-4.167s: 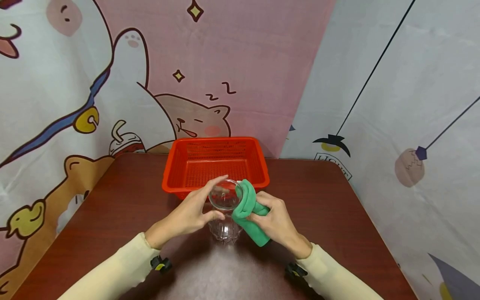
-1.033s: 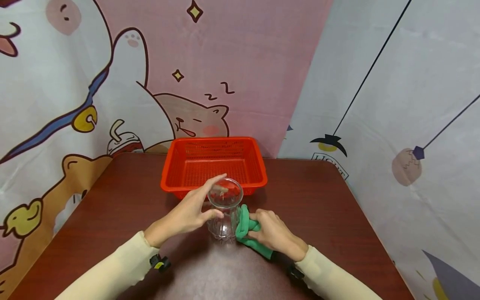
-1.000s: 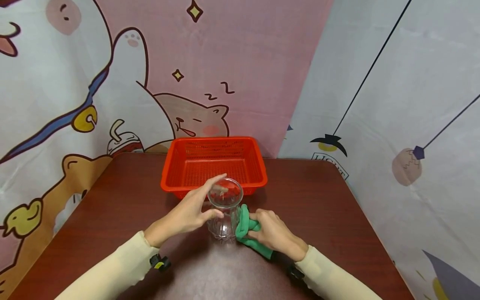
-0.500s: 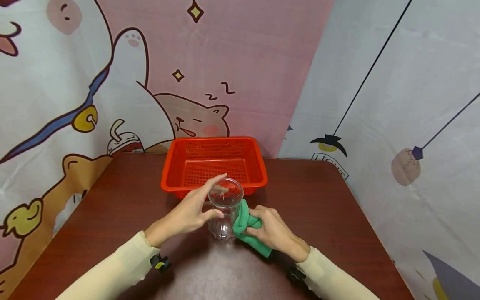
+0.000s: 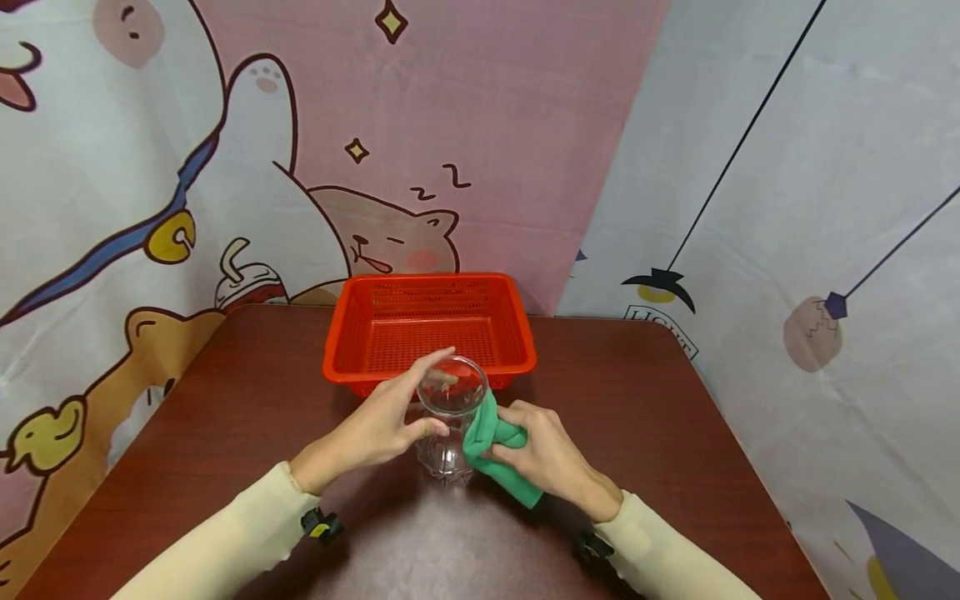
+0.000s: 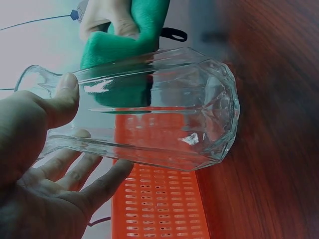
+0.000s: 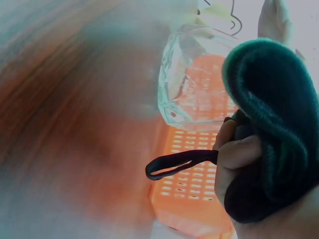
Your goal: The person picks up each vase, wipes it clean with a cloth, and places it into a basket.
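Note:
A clear glass vase (image 5: 444, 457) with a flared rim and a faceted lower part stands upright on the table. My left hand (image 5: 375, 429) holds it below the rim from the left, thumb on the near side and fingers round the far side. Bunched in my right hand (image 5: 547, 450) is a green cloth (image 5: 483, 437), pressed to the vase's right side just under the rim. In the left wrist view the cloth (image 6: 117, 50) shows through the glass. A black hanging loop (image 7: 177, 164) sticks out of the cloth in the right wrist view.
Behind the vase, an orange-red plastic basket (image 5: 341, 346) with perforated walls stands near the back of the dark wooden table (image 5: 637, 400). A cartoon-printed cloth backdrop (image 5: 525, 125) hangs behind and beside the table.
My right hand slid the cloth from the rim down the vase's side, then slightly back up over the last second. The left hand and vase stay in place.

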Demonstrator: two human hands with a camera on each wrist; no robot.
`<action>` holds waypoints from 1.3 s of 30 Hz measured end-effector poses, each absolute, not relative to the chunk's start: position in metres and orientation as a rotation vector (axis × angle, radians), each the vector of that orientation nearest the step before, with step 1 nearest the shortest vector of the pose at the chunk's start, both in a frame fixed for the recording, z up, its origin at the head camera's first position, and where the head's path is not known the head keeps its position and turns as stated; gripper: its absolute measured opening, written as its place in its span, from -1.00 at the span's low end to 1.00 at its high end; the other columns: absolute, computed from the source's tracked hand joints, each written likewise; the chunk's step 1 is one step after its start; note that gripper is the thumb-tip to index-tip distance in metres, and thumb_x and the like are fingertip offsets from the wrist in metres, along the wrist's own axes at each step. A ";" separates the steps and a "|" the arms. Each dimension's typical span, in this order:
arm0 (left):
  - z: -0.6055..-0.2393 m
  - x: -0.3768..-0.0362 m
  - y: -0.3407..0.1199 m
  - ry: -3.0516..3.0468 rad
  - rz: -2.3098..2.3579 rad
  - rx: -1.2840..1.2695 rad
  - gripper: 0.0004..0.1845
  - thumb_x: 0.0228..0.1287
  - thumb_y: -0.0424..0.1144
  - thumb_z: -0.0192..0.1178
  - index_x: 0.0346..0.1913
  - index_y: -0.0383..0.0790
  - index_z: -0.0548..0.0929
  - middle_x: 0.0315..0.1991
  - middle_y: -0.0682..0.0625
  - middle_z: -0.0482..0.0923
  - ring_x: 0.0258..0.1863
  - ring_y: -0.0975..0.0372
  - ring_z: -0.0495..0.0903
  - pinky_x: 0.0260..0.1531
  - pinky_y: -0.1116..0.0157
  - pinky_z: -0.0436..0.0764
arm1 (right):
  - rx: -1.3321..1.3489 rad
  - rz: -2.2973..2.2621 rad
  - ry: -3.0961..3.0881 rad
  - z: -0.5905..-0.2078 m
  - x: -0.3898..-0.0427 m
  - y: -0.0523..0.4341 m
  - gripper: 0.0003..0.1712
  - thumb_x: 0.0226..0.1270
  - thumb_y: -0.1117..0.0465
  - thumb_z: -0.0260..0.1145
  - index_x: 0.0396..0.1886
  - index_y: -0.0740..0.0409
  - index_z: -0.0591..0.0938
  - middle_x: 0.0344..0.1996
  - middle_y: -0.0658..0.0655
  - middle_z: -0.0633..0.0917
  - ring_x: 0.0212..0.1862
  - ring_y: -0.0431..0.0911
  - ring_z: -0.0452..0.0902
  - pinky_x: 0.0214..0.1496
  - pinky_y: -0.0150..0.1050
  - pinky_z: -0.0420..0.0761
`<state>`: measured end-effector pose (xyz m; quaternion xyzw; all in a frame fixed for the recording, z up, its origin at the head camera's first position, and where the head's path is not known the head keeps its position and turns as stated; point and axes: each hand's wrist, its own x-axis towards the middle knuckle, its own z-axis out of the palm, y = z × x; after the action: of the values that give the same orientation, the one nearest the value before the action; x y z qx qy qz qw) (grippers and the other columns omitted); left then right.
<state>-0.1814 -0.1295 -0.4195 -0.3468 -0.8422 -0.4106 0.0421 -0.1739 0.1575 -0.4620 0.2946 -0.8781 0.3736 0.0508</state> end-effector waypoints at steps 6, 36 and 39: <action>-0.419 -0.181 -0.129 -2.563 -1.296 -1.072 0.20 0.11 -0.25 0.59 0.66 0.24 -0.02 0.28 0.03 0.58 0.27 0.15 0.58 0.15 0.11 0.64 | 0.893 1.195 -2.608 -0.456 -0.175 0.155 -0.52 0.22 -0.09 0.59 0.15 -0.33 0.73 -0.30 -0.22 0.63 -0.31 -0.26 0.55 -0.36 -0.33 0.62; -0.418 -0.182 -0.130 -2.590 -1.228 -1.071 0.21 0.11 -0.23 0.59 0.66 0.22 -0.03 0.31 0.04 0.56 0.29 0.20 0.54 0.20 0.04 0.58 | 0.845 1.458 -2.455 -0.430 -0.173 0.162 -0.50 0.23 -0.13 0.57 0.18 -0.26 0.73 -0.07 -0.15 0.73 -0.23 -0.17 0.69 -0.27 -0.21 0.71; -0.418 -0.182 -0.130 -2.585 -1.230 -1.072 0.21 0.11 -0.24 0.59 0.66 0.22 -0.03 0.30 0.02 0.57 0.28 0.18 0.56 0.24 0.01 0.56 | 0.843 1.461 -2.463 -0.431 -0.174 0.162 -0.51 0.23 -0.14 0.56 0.16 -0.27 0.74 -0.08 -0.15 0.73 -0.23 -0.17 0.69 -0.26 -0.21 0.71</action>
<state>-0.1822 -0.1301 -0.4183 -0.3503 -0.8449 -0.4021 0.0423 -0.1738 0.1616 -0.4305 0.2815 -0.8225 0.4880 0.0780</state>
